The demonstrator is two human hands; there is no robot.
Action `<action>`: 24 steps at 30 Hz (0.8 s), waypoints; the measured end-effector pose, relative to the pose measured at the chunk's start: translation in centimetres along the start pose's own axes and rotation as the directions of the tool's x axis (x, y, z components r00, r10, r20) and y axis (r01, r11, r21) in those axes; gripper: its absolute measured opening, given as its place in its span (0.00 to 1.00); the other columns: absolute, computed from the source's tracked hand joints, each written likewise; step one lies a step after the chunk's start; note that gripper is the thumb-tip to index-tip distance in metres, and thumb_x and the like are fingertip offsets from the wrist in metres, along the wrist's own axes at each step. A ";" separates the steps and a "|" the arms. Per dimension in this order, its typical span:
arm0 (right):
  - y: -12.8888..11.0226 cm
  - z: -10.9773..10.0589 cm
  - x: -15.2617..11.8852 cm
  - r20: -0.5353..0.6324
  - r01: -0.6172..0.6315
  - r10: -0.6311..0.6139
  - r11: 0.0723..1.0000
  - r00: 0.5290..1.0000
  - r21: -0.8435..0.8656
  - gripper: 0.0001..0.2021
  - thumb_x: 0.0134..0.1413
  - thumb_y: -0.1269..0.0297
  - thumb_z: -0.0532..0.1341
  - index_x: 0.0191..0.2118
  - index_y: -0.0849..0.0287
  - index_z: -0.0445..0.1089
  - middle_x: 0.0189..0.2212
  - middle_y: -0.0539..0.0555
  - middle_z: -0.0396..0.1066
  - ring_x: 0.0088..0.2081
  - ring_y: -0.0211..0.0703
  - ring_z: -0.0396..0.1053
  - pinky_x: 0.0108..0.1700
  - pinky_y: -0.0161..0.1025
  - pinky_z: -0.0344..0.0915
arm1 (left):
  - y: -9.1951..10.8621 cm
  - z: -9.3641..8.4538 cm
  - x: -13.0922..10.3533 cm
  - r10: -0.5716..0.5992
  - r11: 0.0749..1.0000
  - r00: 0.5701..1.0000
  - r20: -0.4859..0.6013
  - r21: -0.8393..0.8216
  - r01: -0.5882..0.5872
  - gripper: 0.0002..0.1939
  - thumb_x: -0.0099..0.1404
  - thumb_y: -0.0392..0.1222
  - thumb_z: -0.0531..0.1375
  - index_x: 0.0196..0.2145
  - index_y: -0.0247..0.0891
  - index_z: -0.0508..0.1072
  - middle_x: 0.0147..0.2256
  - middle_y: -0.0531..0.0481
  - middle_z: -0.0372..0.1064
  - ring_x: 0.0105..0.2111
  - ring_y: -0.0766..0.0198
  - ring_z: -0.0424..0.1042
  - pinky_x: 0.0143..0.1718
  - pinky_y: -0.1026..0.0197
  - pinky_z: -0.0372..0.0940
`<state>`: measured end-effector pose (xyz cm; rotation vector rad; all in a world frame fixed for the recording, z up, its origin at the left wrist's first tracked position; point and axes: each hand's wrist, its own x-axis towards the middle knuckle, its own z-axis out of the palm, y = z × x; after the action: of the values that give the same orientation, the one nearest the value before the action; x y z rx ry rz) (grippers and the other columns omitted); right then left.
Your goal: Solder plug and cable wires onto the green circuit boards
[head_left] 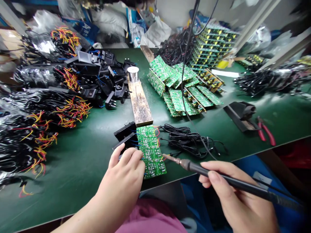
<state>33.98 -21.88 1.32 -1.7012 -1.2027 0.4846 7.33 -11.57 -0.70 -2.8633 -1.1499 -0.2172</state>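
Note:
A green circuit board panel [151, 147] lies near the table's front edge. My left hand [127, 174] rests at its left edge with curled fingers; whatever they pinch is hidden beneath them. Black adapter housings [125, 131] sit beyond that hand, joined to the board by blue wires. In my right hand [239, 194] is a soldering iron [201, 169], gripped like a pen. Its tip points left, close to red and yellow wires [165, 157] at the board's right edge; contact is unclear. Coiled black cables [182, 136] lie to the right of the board.
A solder spool [133, 75] stands on a stained wooden strip [141, 105] behind the board. Stacked circuit boards [179, 87] fill the back right. Black plug housings [102, 74] and cable bundles [60, 106] cover the left. Red-handled pliers [266, 131] lie right.

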 end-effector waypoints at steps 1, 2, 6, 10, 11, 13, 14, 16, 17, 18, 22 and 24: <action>0.1 -0.6 0.5 -0.077 -0.022 0.025 0.999 0.997 0.044 0.08 0.70 0.56 0.66 0.46 0.50 0.81 0.32 0.50 0.79 0.32 0.39 0.78 0.32 0.28 0.74 | -0.1 -0.1 -0.2 0.002 1.000 1.000 -0.019 -0.005 -0.002 0.06 0.68 0.34 0.61 0.37 0.39 0.80 0.49 0.43 0.78 0.58 0.48 0.70 0.75 0.37 0.44; 0.3 -1.3 1.1 -0.158 -0.029 0.046 0.994 0.986 0.105 0.08 0.70 0.55 0.67 0.45 0.51 0.81 0.32 0.50 0.79 0.32 0.39 0.77 0.33 0.30 0.74 | -0.1 -0.2 -0.3 0.004 1.000 0.999 -0.046 -0.012 -0.004 0.07 0.69 0.35 0.61 0.38 0.40 0.80 0.50 0.43 0.78 0.59 0.48 0.70 0.76 0.37 0.42; 1.8 -5.2 3.9 -0.452 0.060 0.134 0.919 0.882 0.390 0.08 0.63 0.58 0.71 0.41 0.57 0.81 0.31 0.53 0.76 0.32 0.42 0.73 0.34 0.36 0.71 | 1.3 -0.5 1.3 0.068 0.997 0.983 -0.169 -0.034 -0.075 0.15 0.75 0.45 0.59 0.52 0.41 0.81 0.57 0.42 0.77 0.63 0.46 0.69 0.76 0.37 0.42; 3.5 -9.1 5.4 -0.553 0.116 0.286 0.806 0.782 0.580 0.10 0.57 0.56 0.71 0.38 0.57 0.78 0.28 0.50 0.71 0.30 0.40 0.67 0.27 0.33 0.65 | 5.9 0.5 8.6 0.337 0.936 0.938 -0.082 -0.077 -0.343 0.31 0.75 0.54 0.61 0.70 0.41 0.68 0.71 0.39 0.63 0.71 0.44 0.60 0.75 0.40 0.47; 3.8 -10.0 5.5 -0.559 0.119 0.313 0.788 0.768 0.605 0.11 0.56 0.56 0.70 0.38 0.57 0.77 0.27 0.49 0.69 0.29 0.39 0.66 0.27 0.32 0.64 | 7.1 0.9 11.0 0.396 0.913 0.918 0.018 -0.116 -0.392 0.37 0.73 0.57 0.63 0.73 0.41 0.63 0.73 0.37 0.58 0.73 0.44 0.58 0.74 0.41 0.49; 4.4 -11.6 5.2 -0.561 0.122 0.367 0.749 0.742 0.651 0.11 0.56 0.55 0.70 0.38 0.57 0.76 0.27 0.48 0.68 0.29 0.37 0.65 0.27 0.31 0.65 | 8.8 1.5 15.9 0.367 0.928 0.900 0.235 -0.165 -0.335 0.55 0.63 0.63 0.71 0.77 0.41 0.53 0.76 0.32 0.49 0.76 0.40 0.50 0.75 0.38 0.46; 4.6 -12.4 4.9 -0.564 0.127 0.385 0.735 0.731 0.666 0.11 0.56 0.56 0.70 0.39 0.57 0.75 0.27 0.48 0.68 0.28 0.36 0.65 0.27 0.31 0.65 | 9.2 1.7 17.9 0.334 0.940 0.905 0.263 -0.157 -0.302 0.61 0.57 0.64 0.74 0.77 0.39 0.52 0.75 0.28 0.50 0.75 0.35 0.51 0.73 0.34 0.48; 5.0 -13.8 4.0 -0.569 0.132 0.409 0.719 0.714 0.682 0.12 0.54 0.55 0.71 0.39 0.56 0.75 0.27 0.48 0.69 0.28 0.36 0.65 0.27 0.31 0.66 | 9.3 2.0 20.8 0.278 0.959 0.913 0.298 -0.145 -0.245 0.65 0.51 0.66 0.77 0.76 0.36 0.56 0.69 0.23 0.61 0.68 0.29 0.62 0.65 0.32 0.61; 5.1 -14.5 3.5 -0.572 0.130 0.416 0.718 0.707 0.683 0.13 0.54 0.55 0.72 0.40 0.56 0.75 0.27 0.47 0.69 0.28 0.36 0.66 0.27 0.30 0.66 | 9.1 2.0 21.5 0.274 0.960 0.913 0.301 -0.145 -0.240 0.61 0.51 0.66 0.76 0.74 0.37 0.60 0.64 0.25 0.67 0.63 0.30 0.69 0.60 0.35 0.67; 5.2 -15.1 3.1 -0.577 0.128 0.421 0.721 0.700 0.681 0.14 0.53 0.54 0.72 0.40 0.56 0.75 0.27 0.47 0.68 0.28 0.37 0.66 0.26 0.30 0.66 | 9.0 2.0 21.8 0.283 0.957 0.909 0.305 -0.149 -0.248 0.55 0.53 0.64 0.76 0.71 0.38 0.65 0.60 0.28 0.72 0.58 0.33 0.73 0.55 0.39 0.71; 5.4 -16.8 3.2 -0.609 0.105 0.400 0.773 0.685 0.625 0.17 0.54 0.50 0.73 0.41 0.56 0.74 0.27 0.46 0.68 0.28 0.37 0.68 0.27 0.31 0.67 | 9.4 2.2 19.7 0.366 0.931 0.881 0.301 -0.136 -0.340 0.35 0.63 0.41 0.67 0.68 0.43 0.70 0.50 0.37 0.77 0.48 0.42 0.79 0.48 0.46 0.74; 5.7 -17.3 4.9 -0.626 0.071 0.370 0.823 0.687 0.564 0.15 0.64 0.52 0.69 0.45 0.59 0.74 0.30 0.48 0.70 0.31 0.38 0.71 0.29 0.33 0.69 | 9.6 2.5 17.9 0.383 0.923 0.869 0.313 -0.096 -0.372 0.37 0.64 0.28 0.60 0.69 0.42 0.68 0.47 0.36 0.78 0.45 0.43 0.81 0.45 0.46 0.75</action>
<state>51.96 -26.05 5.30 -1.2711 -0.2764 0.1838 27.02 -6.07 -0.47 -3.1557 -0.5853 0.2688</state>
